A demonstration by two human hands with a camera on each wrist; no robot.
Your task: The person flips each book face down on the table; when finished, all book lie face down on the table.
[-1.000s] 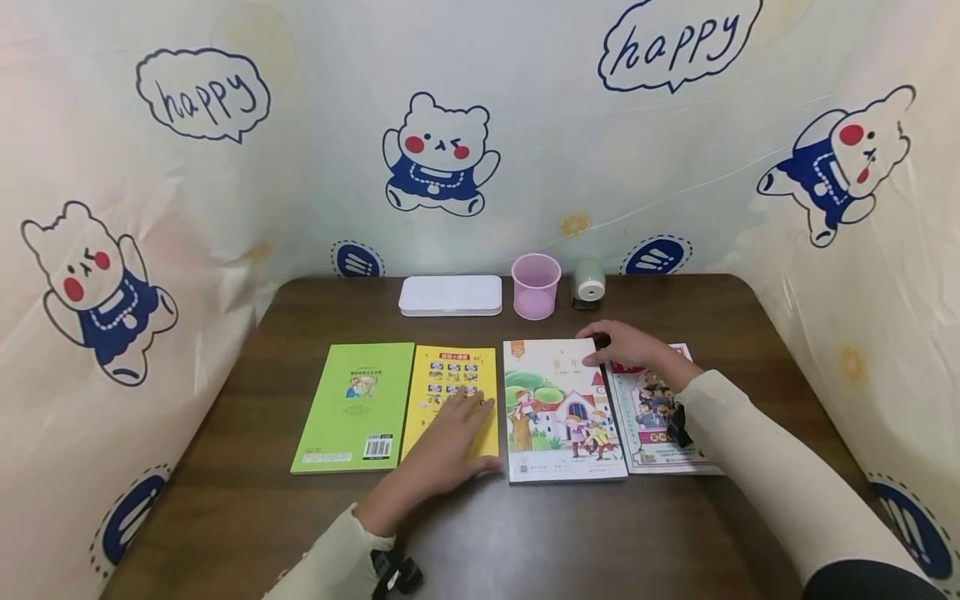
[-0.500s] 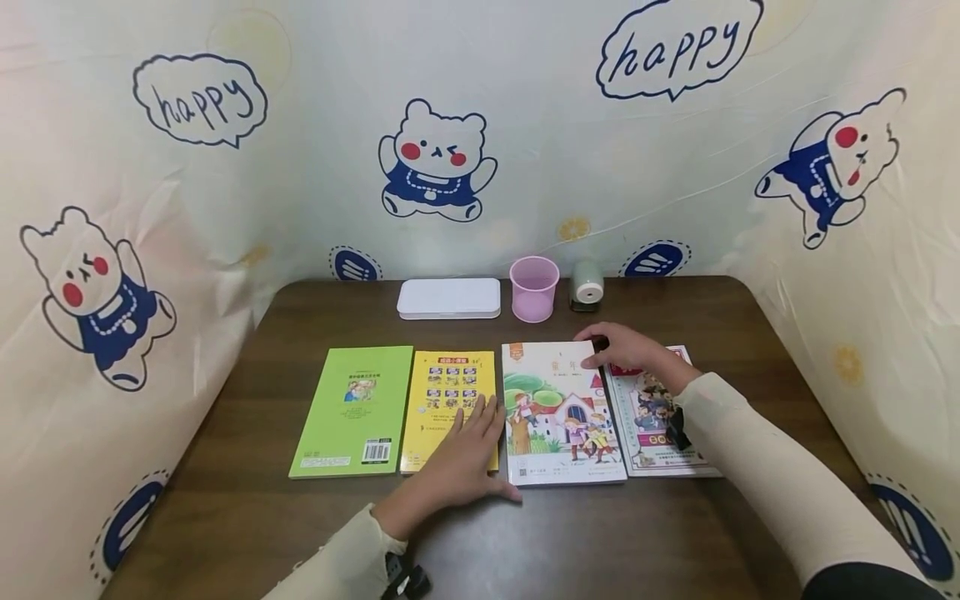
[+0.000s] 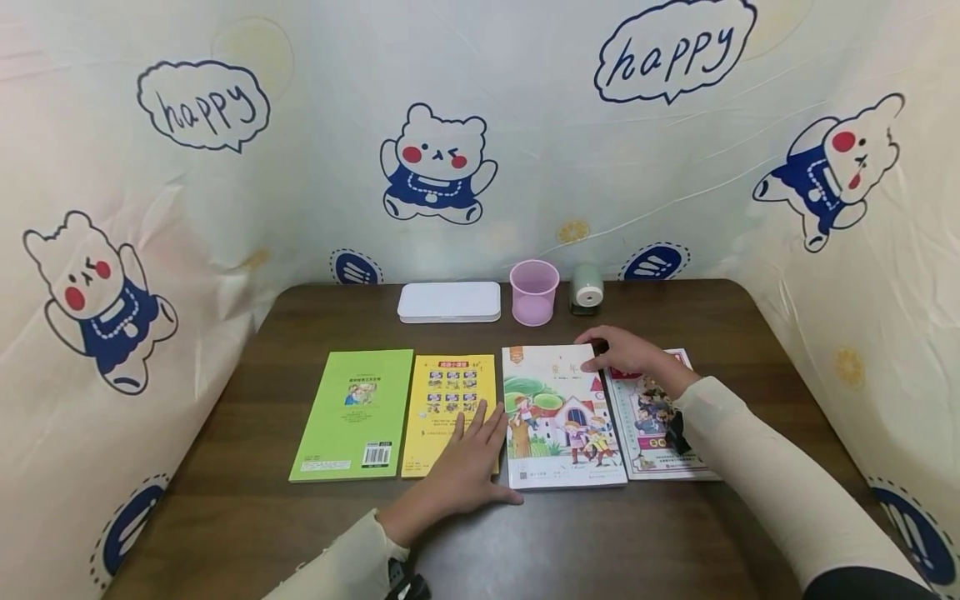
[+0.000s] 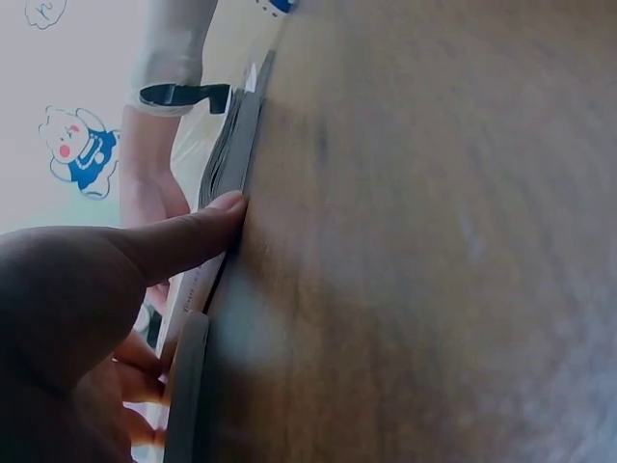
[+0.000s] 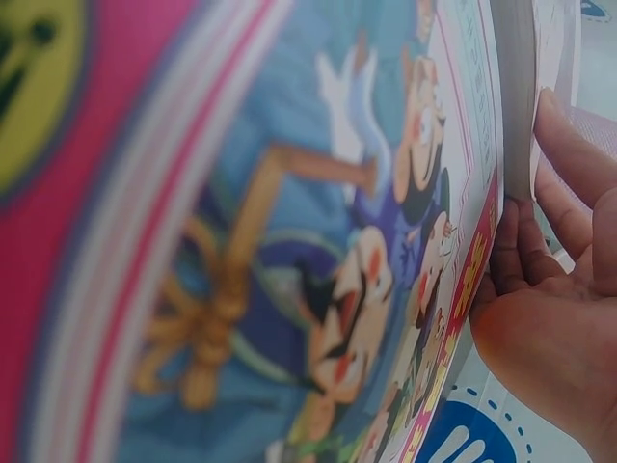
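Note:
Four-cornered and flat, a white book with a picture of children and a house on its cover lies among other books on the table. My right hand grips its far right corner, thumb over the cover and fingers at the edge. My left hand is spread over the near right part of a yellow book. Its thumb touches the near edge of the white book in the left wrist view. Under my right forearm lies a red-and-white book with cartoon figures, close up in the right wrist view.
A green book lies at the left end of the row. Behind the books stand a white flat case, a pink cup and a small green pencil sharpener. A printed curtain surrounds the brown table.
My left hand has shifted a little to the right and nearer, bringing its thumb to the white book's near edge. My right hand keeps its place at the book's corner.

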